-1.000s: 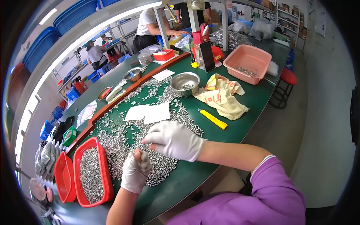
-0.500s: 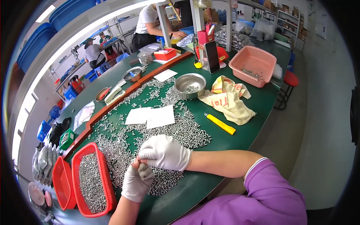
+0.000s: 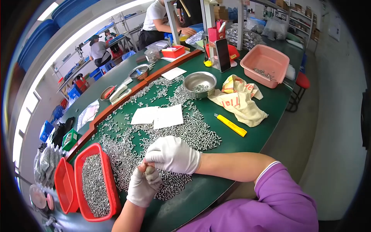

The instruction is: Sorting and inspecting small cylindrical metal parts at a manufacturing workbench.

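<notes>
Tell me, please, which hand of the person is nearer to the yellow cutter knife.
The right. The right hand is below and to the left of the yellow cutter knife in the picture; the left hand is farther off, lower and more leftward.

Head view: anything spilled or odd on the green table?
Small metal pieces lie loose across the green tabletop, outside the red basket and steel bowl; spilled or deliberately spread, I can't tell. Two adjoining white paper sheets among them sit askew. Nothing looks damaged.
</notes>
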The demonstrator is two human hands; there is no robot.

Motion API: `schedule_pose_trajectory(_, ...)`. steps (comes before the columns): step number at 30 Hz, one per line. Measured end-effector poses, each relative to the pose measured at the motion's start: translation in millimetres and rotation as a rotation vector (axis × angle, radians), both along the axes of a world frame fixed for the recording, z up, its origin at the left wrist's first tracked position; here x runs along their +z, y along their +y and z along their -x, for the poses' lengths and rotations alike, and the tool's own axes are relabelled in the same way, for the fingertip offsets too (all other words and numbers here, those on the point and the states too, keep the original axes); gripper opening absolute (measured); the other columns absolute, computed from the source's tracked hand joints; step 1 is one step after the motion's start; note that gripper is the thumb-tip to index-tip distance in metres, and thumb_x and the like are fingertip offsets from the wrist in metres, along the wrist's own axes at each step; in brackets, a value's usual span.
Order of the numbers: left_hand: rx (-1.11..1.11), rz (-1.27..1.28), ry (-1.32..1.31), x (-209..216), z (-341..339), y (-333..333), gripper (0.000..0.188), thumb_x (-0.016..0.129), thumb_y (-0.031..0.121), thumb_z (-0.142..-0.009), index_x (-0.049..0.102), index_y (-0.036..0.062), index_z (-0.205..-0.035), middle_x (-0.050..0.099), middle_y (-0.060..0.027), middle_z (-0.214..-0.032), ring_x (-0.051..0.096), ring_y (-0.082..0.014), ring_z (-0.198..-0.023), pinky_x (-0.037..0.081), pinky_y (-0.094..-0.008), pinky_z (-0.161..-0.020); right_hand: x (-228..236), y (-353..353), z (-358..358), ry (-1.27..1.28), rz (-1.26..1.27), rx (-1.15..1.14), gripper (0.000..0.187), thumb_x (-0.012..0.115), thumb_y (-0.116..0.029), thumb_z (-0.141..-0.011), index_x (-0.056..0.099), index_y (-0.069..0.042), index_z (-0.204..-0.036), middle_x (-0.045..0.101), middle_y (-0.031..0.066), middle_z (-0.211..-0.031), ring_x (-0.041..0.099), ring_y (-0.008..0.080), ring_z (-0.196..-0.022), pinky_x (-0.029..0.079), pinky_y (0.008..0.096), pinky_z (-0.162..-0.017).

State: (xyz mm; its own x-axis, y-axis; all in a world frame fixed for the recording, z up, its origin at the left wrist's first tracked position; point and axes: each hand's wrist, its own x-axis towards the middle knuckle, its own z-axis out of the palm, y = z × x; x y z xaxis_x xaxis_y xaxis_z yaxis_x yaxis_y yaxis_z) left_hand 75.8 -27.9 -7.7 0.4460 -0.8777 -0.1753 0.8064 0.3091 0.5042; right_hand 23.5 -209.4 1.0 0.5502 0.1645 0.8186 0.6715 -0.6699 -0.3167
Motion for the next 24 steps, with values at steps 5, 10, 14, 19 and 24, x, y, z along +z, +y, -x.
schedule_pose_trajectory(5, -0.001, -0.039, -0.017, -5.8, -3.4, 2.8, 0.026, 0.067, 0.032, -0.088, 0.054, 0.0111, -0.097, 0.041, 0.0084, -0.069, 0.036, -0.0043, -0.057, 0.032, -0.0194, -0.054, -4.0, 3.9, -1.7, -0.009, -0.039, -0.035, 0.012, 0.067, -0.017, -0.074, 0.063, -0.01, -0.083, 0.059, 0.0071, -0.076, 0.06, 0.0286, -0.07, 0.049, 0.0387, -0.062)
schedule_pose_trajectory(10, 0.001, 0.019, 0.106, -6.7, -3.6, 2.9, 0.013, 0.063, 0.021, -0.089, 0.057, 0.0104, -0.094, 0.038, 0.0076, -0.067, 0.039, -0.0058, -0.059, 0.035, -0.0207, -0.056, -4.1, 3.7, -0.5, -0.007, -0.031, -0.051, 0.013, 0.067, -0.015, -0.076, 0.064, -0.009, -0.086, 0.061, 0.0067, -0.078, 0.061, 0.0276, -0.071, 0.05, 0.0383, -0.063)
schedule_pose_trajectory(14, 0.019, -0.049, 0.017, -4.0, -2.3, 0.8, 0.025, 0.067, 0.031, -0.088, 0.054, 0.0127, -0.098, 0.037, 0.0084, -0.068, 0.036, -0.0046, -0.059, 0.032, -0.0194, -0.056, -4.3, 3.9, -1.1, -0.022, -0.033, -0.073, 0.016, 0.068, -0.012, -0.075, 0.064, -0.009, -0.09, 0.063, 0.0062, -0.081, 0.062, 0.0268, -0.07, 0.051, 0.037, -0.062)
schedule_pose_trajectory(19, 0.058, -0.1, -0.053, -5.3, -1.4, 0.6, 0.025, 0.068, 0.032, -0.087, 0.053, 0.0138, -0.096, 0.041, 0.0081, -0.07, 0.036, -0.0048, -0.058, 0.032, -0.0196, -0.055, -3.3, 3.6, -0.9, 0.014, -0.012, -0.012, 0.018, 0.068, -0.011, -0.073, 0.064, -0.009, -0.091, 0.063, 0.0065, -0.081, 0.062, 0.0271, -0.072, 0.05, 0.0373, -0.064)
schedule_pose_trajectory(24, 0.07, -0.17, -0.228, 1.3, 1.8, -1.9, 0.024, 0.067, 0.034, -0.088, 0.054, 0.0147, -0.091, 0.042, 0.0088, -0.07, 0.036, -0.0044, -0.058, 0.033, -0.0207, -0.057, -5.6, 2.8, -2.8, -0.027, -0.014, -0.023, 0.019, 0.07, -0.013, -0.075, 0.064, -0.009, -0.092, 0.062, 0.0071, -0.086, 0.061, 0.0281, -0.075, 0.05, 0.038, -0.066)
